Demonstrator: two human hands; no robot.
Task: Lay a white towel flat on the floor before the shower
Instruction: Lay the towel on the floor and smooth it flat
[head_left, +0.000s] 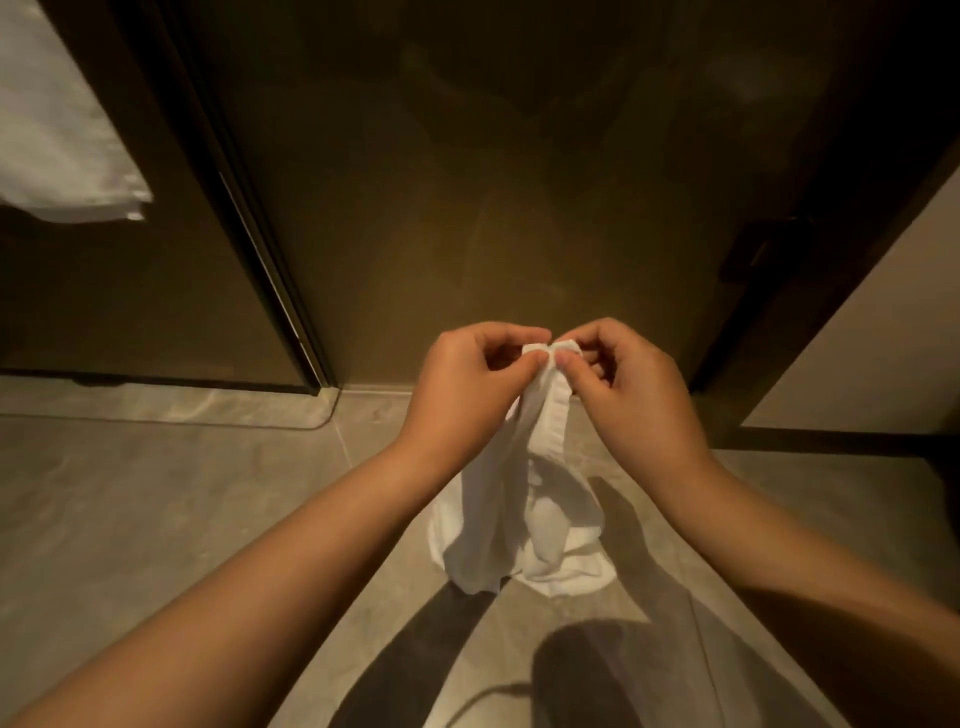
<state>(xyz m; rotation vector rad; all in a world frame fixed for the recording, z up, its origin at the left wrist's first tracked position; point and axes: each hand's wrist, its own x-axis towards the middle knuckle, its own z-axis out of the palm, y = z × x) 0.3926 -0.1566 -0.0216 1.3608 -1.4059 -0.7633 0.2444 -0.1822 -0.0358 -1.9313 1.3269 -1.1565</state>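
Note:
A white towel hangs bunched from both my hands, its lower end reaching down toward the grey tiled floor. My left hand pinches the towel's top edge between thumb and fingers. My right hand pinches the same edge right beside it, the two hands almost touching. Straight ahead stands the dark glass shower door, its foot just beyond my hands.
Another white towel hangs at the upper left. A dark door frame runs down left of the glass. At the right is a dark handle and a light wall panel. My shadow falls on the floor below.

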